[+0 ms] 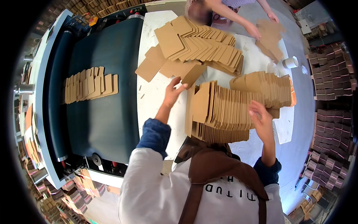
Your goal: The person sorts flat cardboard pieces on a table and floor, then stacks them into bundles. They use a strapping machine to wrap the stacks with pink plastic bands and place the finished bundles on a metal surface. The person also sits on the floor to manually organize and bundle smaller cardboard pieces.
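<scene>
My left hand [173,92] is at the left of the white table, its thumb and fingertips pinching the near edge of a tilted flat cardboard piece [193,74]. Below it, a long row of folded cardboard pieces [231,106] stands on edge, packed close together. At the right part of this row is my right hand [262,118], fingers stretched and loosely apart, resting against or just beside the cardboard. Farther off lies a fanned heap of flat cardboard pieces [209,46].
On the left, a dark green conveyor belt [108,123] carries overlapping cardboard pieces [91,85]. A second cardboard row [263,87] stands at the right. Across the white table [154,125], a co-worker's hands [253,30] handle a cardboard sheet [270,37]. A white roll [290,62] lies near the edge.
</scene>
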{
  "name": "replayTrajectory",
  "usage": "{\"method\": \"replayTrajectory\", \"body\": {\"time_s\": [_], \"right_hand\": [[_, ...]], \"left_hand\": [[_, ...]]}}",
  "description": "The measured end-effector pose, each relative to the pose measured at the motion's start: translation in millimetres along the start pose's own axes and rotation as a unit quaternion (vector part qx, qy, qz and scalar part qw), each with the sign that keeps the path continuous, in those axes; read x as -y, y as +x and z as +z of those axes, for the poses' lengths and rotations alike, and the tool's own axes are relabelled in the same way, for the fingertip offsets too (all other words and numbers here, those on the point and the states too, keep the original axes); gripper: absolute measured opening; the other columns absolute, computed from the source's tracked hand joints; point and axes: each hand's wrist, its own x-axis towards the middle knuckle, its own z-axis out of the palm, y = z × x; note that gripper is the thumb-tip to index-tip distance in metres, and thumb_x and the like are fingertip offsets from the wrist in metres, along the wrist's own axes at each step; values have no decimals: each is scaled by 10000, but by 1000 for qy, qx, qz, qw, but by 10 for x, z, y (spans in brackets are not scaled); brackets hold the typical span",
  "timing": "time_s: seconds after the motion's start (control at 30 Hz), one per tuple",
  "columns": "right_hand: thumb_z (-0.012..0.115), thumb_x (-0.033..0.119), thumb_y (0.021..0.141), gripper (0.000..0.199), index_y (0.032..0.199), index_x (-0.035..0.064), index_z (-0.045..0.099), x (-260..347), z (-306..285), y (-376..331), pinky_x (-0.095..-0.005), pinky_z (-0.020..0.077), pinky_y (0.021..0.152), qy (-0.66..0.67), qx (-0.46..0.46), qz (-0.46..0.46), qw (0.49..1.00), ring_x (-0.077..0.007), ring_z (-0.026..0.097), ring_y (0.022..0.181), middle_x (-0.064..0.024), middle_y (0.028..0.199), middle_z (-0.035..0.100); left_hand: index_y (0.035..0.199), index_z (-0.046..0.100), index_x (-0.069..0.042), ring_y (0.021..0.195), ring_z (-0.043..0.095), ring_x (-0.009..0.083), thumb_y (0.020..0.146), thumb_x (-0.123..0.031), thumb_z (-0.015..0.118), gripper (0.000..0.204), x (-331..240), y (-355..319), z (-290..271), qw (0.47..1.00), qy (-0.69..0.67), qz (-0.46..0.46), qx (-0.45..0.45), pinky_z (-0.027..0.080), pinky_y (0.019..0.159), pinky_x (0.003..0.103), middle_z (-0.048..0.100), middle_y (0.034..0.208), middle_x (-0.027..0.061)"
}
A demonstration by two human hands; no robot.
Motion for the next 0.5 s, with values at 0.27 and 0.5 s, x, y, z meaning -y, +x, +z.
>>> {"method": "replayTrajectory", "body": {"time_s": [0.27, 0.5], "right_hand": [[614, 140, 902, 381, 1252, 21, 522, 209, 104, 268, -329, 501, 839, 79, 90, -81, 989, -199, 636, 956, -138, 1090, 654], [658, 190, 880, 515, 1319, 10, 456, 516, 340, 499, -331, 499, 851, 179, 152, -117, 965, -207, 627, 996, -160, 1155, 624]], "left_hand": [[1065, 612, -2, 720, 507, 45, 950, -135, 575, 180, -925, -15, -214, 959, -188, 126, -173, 414, 617, 209, 623, 867, -9], [1033, 582, 11, 726, 502, 22, 940, -122, 595, 163, -2275, -821, -667, 944, -122, 216, -218, 406, 630, 185, 601, 810, -18]]}}
